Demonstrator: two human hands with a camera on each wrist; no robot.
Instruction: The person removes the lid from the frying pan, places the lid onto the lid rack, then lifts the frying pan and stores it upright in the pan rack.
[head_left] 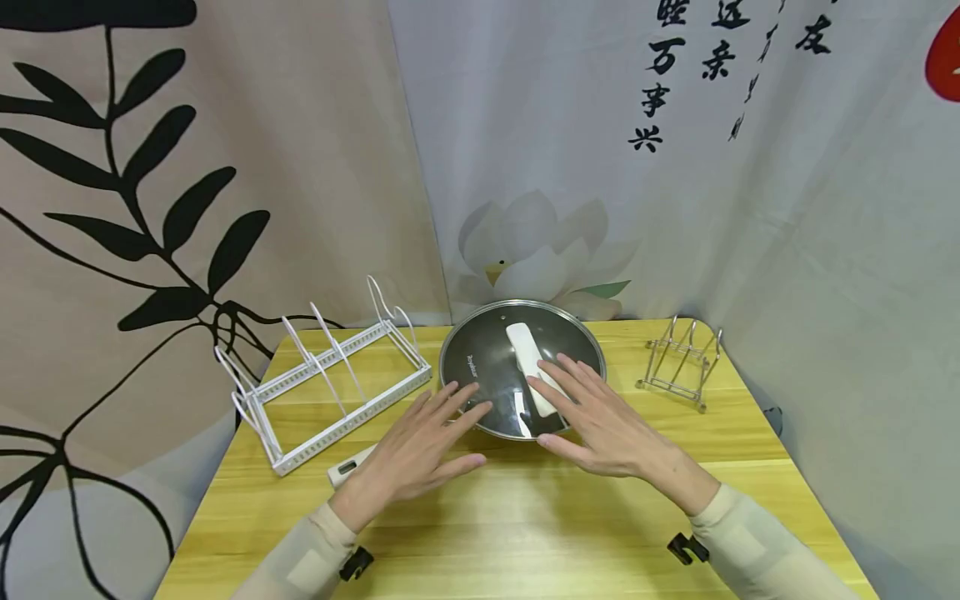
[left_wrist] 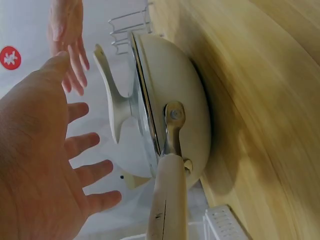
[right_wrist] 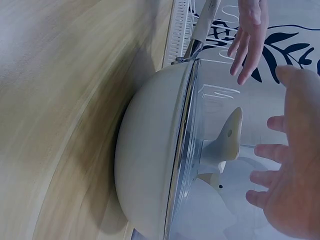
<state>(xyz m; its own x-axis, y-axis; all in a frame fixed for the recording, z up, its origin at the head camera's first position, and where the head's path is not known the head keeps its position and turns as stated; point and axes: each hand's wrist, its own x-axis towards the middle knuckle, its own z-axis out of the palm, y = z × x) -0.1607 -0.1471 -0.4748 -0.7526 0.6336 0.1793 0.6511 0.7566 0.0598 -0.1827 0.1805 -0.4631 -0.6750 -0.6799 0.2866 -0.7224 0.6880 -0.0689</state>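
Observation:
A cream pan [right_wrist: 147, 150] stands on the table under a glass lid [head_left: 480, 333] with a long white lid handle [head_left: 525, 346]. The pan's long handle [left_wrist: 170, 195] points toward the near left, partly hidden beneath my left hand in the head view. My left hand [head_left: 416, 446] hovers over that handle and the lid's near left edge, fingers spread and apart from both. At the near right side, my right hand [head_left: 600, 417] is held above the lid, fingers extended. Its fingertips overlap the lid handle in the head view, but the wrist views show a gap. Neither hand holds anything.
Left of the pan stands a white rack [head_left: 300, 450] with upright wire dividers. A small metal wire rack [head_left: 682, 358] is at the table's right side. Behind the wooden table [head_left: 510, 533] hangs a printed curtain [head_left: 322, 167].

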